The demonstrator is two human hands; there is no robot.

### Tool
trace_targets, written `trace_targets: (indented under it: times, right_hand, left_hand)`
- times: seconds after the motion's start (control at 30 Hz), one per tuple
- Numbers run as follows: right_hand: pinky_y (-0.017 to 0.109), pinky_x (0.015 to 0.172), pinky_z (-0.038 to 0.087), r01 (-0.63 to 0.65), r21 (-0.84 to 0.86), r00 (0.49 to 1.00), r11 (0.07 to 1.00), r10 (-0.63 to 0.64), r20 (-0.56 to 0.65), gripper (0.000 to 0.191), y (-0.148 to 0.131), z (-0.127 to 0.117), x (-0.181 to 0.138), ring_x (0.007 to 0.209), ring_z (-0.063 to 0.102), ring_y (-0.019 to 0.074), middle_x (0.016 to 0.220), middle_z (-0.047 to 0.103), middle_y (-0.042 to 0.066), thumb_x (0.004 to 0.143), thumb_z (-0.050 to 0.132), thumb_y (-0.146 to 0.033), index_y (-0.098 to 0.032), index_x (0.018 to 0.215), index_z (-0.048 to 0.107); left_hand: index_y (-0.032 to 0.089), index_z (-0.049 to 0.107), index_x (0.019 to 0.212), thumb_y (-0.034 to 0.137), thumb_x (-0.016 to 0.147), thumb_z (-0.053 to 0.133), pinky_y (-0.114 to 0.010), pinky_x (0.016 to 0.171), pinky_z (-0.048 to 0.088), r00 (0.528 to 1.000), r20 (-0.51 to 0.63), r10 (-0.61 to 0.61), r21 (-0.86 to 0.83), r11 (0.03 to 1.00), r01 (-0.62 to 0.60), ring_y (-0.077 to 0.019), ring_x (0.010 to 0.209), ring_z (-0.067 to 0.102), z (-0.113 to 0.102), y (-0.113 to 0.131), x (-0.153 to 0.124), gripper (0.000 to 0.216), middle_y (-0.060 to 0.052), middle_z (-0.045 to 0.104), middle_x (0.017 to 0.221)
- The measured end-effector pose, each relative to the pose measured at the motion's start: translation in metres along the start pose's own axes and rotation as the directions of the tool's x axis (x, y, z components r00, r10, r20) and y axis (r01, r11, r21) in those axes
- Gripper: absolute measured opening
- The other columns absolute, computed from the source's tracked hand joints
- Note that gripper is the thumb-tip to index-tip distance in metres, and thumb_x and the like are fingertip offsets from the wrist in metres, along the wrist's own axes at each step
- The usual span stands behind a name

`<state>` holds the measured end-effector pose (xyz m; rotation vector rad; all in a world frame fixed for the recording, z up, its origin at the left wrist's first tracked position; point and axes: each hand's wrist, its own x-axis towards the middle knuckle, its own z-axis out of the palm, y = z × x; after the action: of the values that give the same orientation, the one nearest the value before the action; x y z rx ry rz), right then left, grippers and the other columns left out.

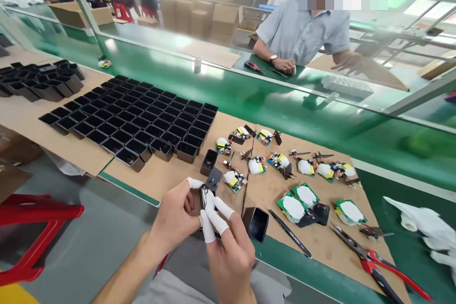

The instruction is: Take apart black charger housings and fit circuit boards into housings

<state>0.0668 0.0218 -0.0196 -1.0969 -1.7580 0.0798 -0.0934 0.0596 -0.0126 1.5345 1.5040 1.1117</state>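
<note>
My left hand point(175, 211), with white finger cots on its thumb and a fingertip, grips the side of a small black plastic case. My right hand point(230, 242), also in white finger cots, presses its fingertips at the case's opening. A flat black end piece point(214, 179) stands up at the far side of the case. Most of the case is hidden by my fingers. Just beyond it is an empty black case point(209, 160); another black case point(258, 224) lies to the right of my right hand. A circuit board point(234, 180) with white filler and yellow tape lies close by.
Rows of black cases point(142, 114) fill the cardboard at left. Several circuit boards point(306, 167), black tweezers point(290, 232) and red-handled pliers point(370, 259) lie to the right. A green conveyor belt point(156, 69) runs behind, with a person point(302, 33) across it. A red stool point(35, 232) stands lower left.
</note>
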Motion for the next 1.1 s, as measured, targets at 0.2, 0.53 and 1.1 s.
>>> trace_targets:
  times: [0.2, 0.53, 1.1]
  right_hand:
    - [0.029, 0.099, 0.071, 0.006, -0.108, 1.000, 0.994, -0.008, -0.018, 0.036, 0.002, 0.002, -0.005, 0.117, 0.082, 0.0216, 0.132, 0.076, 0.017, 0.105, 0.071, -0.002, -0.018, 0.137, 0.078]
    - [0.048, 0.115, 0.067, -0.075, -0.098, 0.894, 0.992, 0.111, 0.435, 0.060, -0.007, -0.055, 0.061, 0.147, 0.072, 0.0325, 0.161, 0.068, 0.019, 0.112, 0.056, -0.017, -0.023, 0.171, 0.051]
    - [0.030, 0.084, 0.073, 0.022, 0.026, 0.951, 0.999, -0.029, 0.307, 0.031, -0.002, -0.049, 0.064, 0.096, 0.086, 0.0213, 0.114, 0.086, 0.009, 0.105, 0.075, -0.010, -0.026, 0.132, 0.078]
  left_hand:
    - [0.027, 0.045, 0.073, 0.017, 0.062, 0.069, -0.025, 0.052, 0.033, 0.983, -0.181, -0.015, 0.125, 0.992, 0.038, -0.0125, 0.050, 0.045, 0.021, -0.004, -0.012, 0.028, 0.010, 0.047, 0.060]
    - [0.026, 0.078, 0.106, 0.015, 0.067, 0.089, -0.026, 0.067, 0.055, 0.980, 0.196, 0.044, -0.248, 0.969, 0.006, -0.0157, 0.070, 0.066, -0.019, 0.003, -0.003, 0.042, 0.005, 0.074, 0.084]
    - [0.024, 0.073, 0.102, 0.011, 0.073, 0.090, -0.028, 0.073, 0.058, 0.990, 0.009, 0.143, -0.163, 0.977, -0.140, -0.0175, 0.078, 0.069, -0.008, 0.010, -0.004, 0.037, 0.002, 0.077, 0.091]
